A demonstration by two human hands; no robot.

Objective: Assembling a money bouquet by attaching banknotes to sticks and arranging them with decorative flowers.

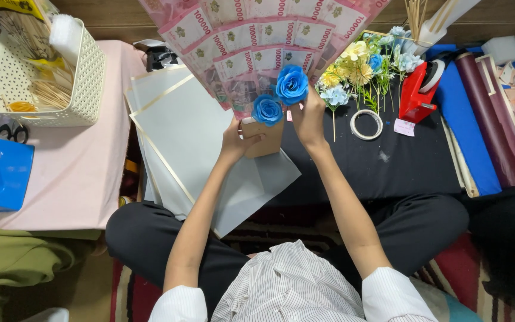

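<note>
Left hand (235, 142) was closed around the brown cardboard base (267, 138) of a fan of pink banknotes (257, 36), holding it upright above the lap. Right hand (309, 116) was pinched on the upper blue paper rose (292, 84), pressed against the fan's lower edge. A second blue paper rose (267, 110) sat just beside it, lower left, touching the fan near the base.

Grey wrapping sheets with gold edging (180, 131) lay beneath the left forearm, overlapping a black cloth (388, 167). On the cloth: a roll of clear tape (366, 124), a bunch of artificial flowers (365, 65), a red tape dispenser (419, 89). Maroon paper rolls (490, 113) lay far right. To the left, on a pink surface (73, 173), stood a white perforated basket (84, 77) of wooden sticks and a blue tape dispenser (1, 176).
</note>
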